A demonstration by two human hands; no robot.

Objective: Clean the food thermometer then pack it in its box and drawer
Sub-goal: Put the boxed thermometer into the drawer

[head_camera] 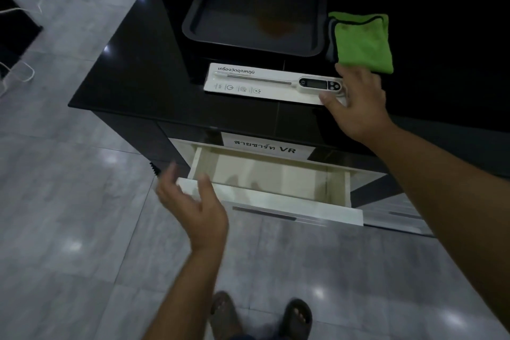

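Note:
A long white thermometer box (248, 84) with Thai print lies on the black counter's front edge. A white thermometer with a dark display (317, 83) and a thin metal probe shows on its top; I cannot tell whether it is a print or seen through a window. My right hand (358, 99) spans the box's right end, thumb on the near edge and fingers over the far edge. Below the counter a white drawer (276, 203) stands pulled out, nothing visible inside. My left hand (198, 207) hovers open at the drawer's front left corner, holding nothing.
A folded green cloth (361, 41) lies just behind my right hand. A black tray (193, 22) with a brownish stain sits behind the box. A paper label (265, 145) reading "VR" hangs above the drawer. My sandalled feet (262, 315) stand on grey floor tiles.

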